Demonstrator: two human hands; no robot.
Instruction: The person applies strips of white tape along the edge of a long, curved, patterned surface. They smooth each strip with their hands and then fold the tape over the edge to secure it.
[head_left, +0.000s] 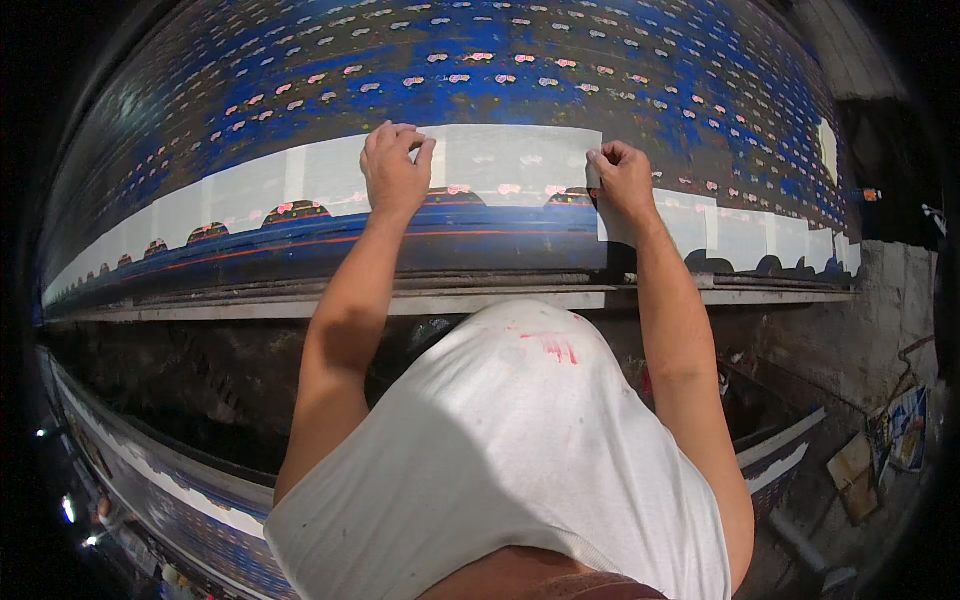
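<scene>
A thin, translucent white sheet (517, 169) with a scalloped lower edge lies on a long blue-and-dark table (495, 105). At its right edge, near the upper corner, my right hand (626, 176) pinches it between thumb and fingers. My left hand (396, 169) is at the sheet's upper edge, its fingers curled and thumb near the index finger; whether it grips the sheet cannot be told. Similar white pieces (244, 191) run in a row to the left, and more pieces (682, 217) to the right. Small pink-and-white printed motifs show through the sheet.
Rows of small motifs cover the table beyond the sheets. A pale rail (480, 301) runs along its near edge, in front of my white, red-stained shirt. A second similar table (232, 544) stands behind me at the lower left. Boards (853, 476) lie at the right.
</scene>
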